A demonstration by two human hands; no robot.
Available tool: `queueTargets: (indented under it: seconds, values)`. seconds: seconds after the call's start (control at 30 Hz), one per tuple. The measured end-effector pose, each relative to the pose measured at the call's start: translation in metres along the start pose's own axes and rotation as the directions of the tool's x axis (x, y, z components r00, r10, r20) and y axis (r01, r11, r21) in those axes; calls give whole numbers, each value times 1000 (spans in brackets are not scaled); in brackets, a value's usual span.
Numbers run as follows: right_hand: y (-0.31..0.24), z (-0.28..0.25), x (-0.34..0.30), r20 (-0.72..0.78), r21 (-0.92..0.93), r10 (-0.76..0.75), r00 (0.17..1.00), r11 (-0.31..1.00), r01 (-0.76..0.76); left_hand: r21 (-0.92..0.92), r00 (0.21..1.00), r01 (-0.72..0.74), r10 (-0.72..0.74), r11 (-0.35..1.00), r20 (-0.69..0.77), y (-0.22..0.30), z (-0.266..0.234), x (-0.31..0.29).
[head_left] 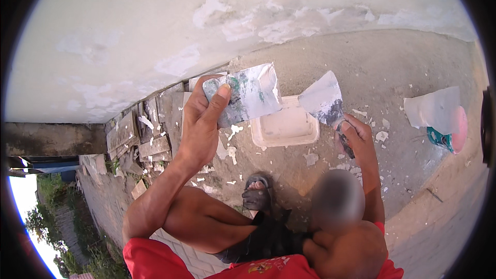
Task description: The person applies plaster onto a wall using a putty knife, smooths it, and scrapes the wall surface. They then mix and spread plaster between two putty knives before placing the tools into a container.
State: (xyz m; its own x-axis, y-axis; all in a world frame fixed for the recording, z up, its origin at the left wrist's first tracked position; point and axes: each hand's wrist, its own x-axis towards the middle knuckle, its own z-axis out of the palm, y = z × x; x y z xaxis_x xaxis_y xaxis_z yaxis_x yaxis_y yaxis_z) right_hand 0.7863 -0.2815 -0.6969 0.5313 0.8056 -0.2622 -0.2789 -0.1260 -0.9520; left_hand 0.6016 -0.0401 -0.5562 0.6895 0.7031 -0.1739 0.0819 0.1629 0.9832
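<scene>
My left hand (204, 111) grips the end of a flat rectangular scraper plate (253, 93), smeared white with green and dark stains, the thumb lying on top. It is raised near the wall, just left of a shallow white tub (285, 138) on the ground. My right hand (358, 137) is closed around the dark handle of a putty knife (324, 101). That knife's wide, flared blade is coated with white and grey residue and points up and left, over the tub's right edge. The two blades are apart. A pale coating lines the tub.
The wall (129, 36) ahead has patchy white areas low down. Broken boards or tiles (155, 147) lie along its foot at left. White flakes (232, 152) litter the concrete. At right, a pink and teal bucket (444, 139) lies beside a pale sheet (434, 108). My sandalled foot (257, 196) is near the tub.
</scene>
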Motion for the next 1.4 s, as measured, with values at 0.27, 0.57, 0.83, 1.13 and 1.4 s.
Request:
queueTargets:
  seconds: [0.27,0.57,0.83,1.13,1.4]
  values:
    - [-44,45,-34,295,260,218,930,918,-298,357,995,-93,71,930,75,0,1,-3]
    - [-45,43,-40,192,173,185,964,960,-219,251,981,-191,187,949,40,-7,0,-5]
    - [-53,28,-25,-105,-345,-421,901,865,364,253,986,-167,164,953,35,-5,4,0]
    - [-49,19,-6,14,-446,-459,888,792,417,198,996,-89,85,976,27,-4,3,1]
    - [-30,12,-14,38,-53,-170,985,984,172,191,990,-138,130,972,55,-10,5,8]
